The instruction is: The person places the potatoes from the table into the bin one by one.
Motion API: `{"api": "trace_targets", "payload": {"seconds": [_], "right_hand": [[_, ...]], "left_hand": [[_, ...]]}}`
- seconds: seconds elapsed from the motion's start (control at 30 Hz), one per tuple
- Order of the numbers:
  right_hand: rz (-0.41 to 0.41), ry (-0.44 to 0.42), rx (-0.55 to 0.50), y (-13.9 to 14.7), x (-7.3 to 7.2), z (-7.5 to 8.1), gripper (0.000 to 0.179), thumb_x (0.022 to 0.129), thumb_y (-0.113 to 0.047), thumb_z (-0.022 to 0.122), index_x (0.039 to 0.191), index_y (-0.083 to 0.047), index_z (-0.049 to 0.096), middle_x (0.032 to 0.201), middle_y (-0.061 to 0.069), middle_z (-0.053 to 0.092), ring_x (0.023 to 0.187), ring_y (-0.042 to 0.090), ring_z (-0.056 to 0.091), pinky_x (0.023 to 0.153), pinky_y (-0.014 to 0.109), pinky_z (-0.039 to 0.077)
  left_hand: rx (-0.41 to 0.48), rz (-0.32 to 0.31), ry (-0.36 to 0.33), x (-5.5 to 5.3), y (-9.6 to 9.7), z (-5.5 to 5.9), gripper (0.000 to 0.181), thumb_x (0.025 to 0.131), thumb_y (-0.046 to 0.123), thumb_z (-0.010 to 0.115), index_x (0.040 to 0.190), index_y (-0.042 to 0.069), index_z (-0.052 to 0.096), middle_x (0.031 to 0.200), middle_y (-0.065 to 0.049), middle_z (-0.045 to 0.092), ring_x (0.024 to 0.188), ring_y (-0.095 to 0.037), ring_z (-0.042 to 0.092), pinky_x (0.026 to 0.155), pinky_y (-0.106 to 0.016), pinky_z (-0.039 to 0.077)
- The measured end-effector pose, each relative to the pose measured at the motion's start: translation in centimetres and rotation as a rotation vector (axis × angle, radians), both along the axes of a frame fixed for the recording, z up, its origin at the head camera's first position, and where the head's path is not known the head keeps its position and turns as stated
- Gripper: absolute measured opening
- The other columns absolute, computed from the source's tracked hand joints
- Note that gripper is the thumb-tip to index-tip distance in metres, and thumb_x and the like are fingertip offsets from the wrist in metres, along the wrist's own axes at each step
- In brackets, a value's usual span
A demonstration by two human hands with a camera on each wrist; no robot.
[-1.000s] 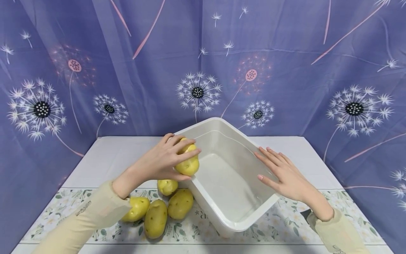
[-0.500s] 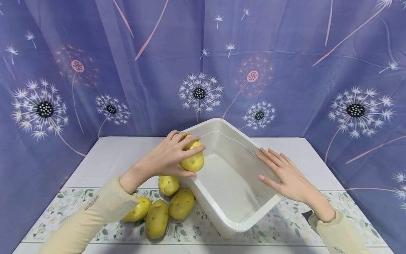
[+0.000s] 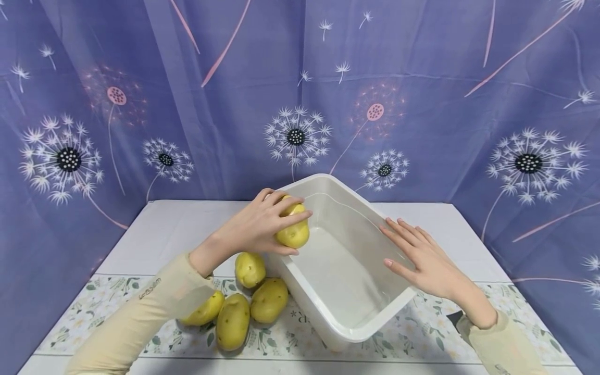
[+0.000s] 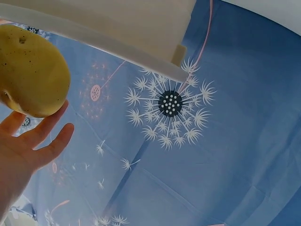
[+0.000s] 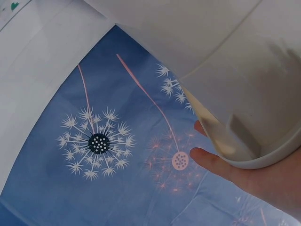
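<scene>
My left hand point(image 3: 258, 224) grips a yellow potato point(image 3: 295, 232) at the bin's left rim, fingers over its top and thumb low near the rim. In the left wrist view the potato point(image 4: 35, 73) sits against the fingers, just beside the bin's edge. The white rectangular bin point(image 3: 311, 291) stands turned at an angle, its inside bare. My right hand point(image 3: 424, 263) rests at its right rim with fingers fairly straight and thumb over the inside. Seen from the right wrist, fingers point(image 5: 214, 162) lie along the rim. Below my left forearm lie several potatoes point(image 3: 233, 322).
A white table point(image 3: 187, 221) carries a floral-patterned strip point(image 3: 398, 333) across its front. Blue-purple curtains point(image 3: 225, 130) with dandelion prints rise close behind the bin and along both sides. The left sleeve partly covers one potato point(image 3: 206, 310).
My left hand has carried the potato right and slightly upward, further over the bin's left rim. The right hand and the bin stay about where they were. The view has shifted slightly.
</scene>
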State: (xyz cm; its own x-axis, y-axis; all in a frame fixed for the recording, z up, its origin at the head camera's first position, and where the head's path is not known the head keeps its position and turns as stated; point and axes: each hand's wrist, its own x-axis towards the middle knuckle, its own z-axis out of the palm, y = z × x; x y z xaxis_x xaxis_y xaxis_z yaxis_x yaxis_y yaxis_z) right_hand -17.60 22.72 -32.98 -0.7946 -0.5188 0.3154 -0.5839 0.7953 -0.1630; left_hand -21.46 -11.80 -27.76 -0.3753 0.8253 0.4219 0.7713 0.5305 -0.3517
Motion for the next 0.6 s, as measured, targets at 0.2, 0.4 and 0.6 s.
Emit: {"api": "trace_targets", "payload": {"seconds": [0.2,0.4,0.6], "right_hand": [[0.001,0.003,0.001,0.0,0.0,0.0,0.061,0.085,-0.035,0.055,0.139,-0.017,0.032,0.147,0.006,0.025,0.136,0.029,0.019,0.107,0.050,0.015],[0.000,0.005,0.002,0.0,0.0,0.0,0.061,0.085,-0.035,0.055,0.139,-0.016,0.033,0.147,0.006,0.025,0.136,0.029,0.019,0.107,0.050,0.014],[0.003,0.011,0.007,0.0,0.0,0.0,0.061,0.085,-0.035,0.055,0.139,-0.016,0.033,0.147,0.006,0.025,0.136,0.029,0.019,0.107,0.051,0.015]], "left_hand": [[-0.003,0.005,-0.005,-0.3,0.5,0.0,0.068,0.069,0.063,0.058,0.125,0.024,0.052,0.124,-0.007,0.051,0.107,-0.027,0.048,0.084,-0.042,0.040],[-0.016,0.012,0.007,-1.0,1.1,-0.1,0.067,0.069,0.064,0.058,0.123,0.025,0.053,0.122,-0.006,0.052,0.104,-0.026,0.050,0.083,-0.042,0.041],[-0.040,0.025,-0.010,-1.6,1.8,0.0,0.067,0.069,0.064,0.058,0.123,0.025,0.052,0.122,-0.005,0.051,0.104,-0.025,0.050,0.084,-0.042,0.041]]}}
